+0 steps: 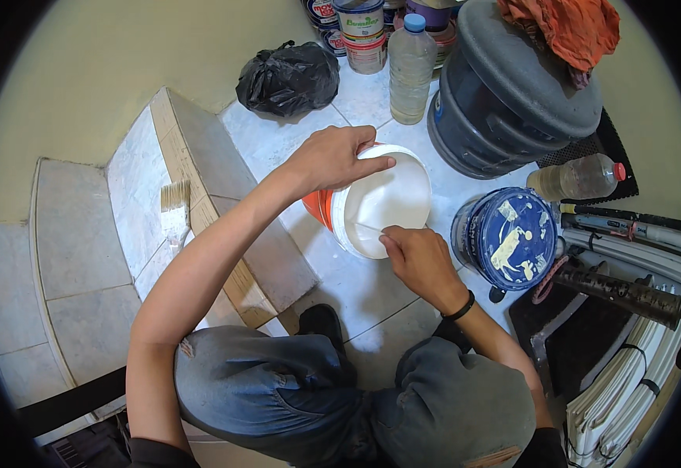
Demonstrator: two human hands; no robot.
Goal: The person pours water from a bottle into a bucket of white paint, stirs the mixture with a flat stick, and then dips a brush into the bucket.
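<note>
An orange bucket (319, 207) with a white rim and white inside is tilted toward me on the tiled floor, in front of my knees. My left hand (339, 160) grips its upper rim, the thumb lying over the edge. At the bucket's lower right side, my right hand (422, 264) is closed, with a thin pale stick-like thing (368, 228) reaching from its fingertips into the bucket. The far end of that thing blends into the white inside, so its kind is unclear. A black band circles my right wrist.
A paint-smeared blue lidded bucket (517, 242) stands to the right. Beyond are a clear bottle (412, 74), a dark grey barrel (504, 93) and a black plastic bag (288, 79). A paintbrush (175, 210) lies on the tiled step (231, 210) at left. Bundled white strips (629, 390) fill the right.
</note>
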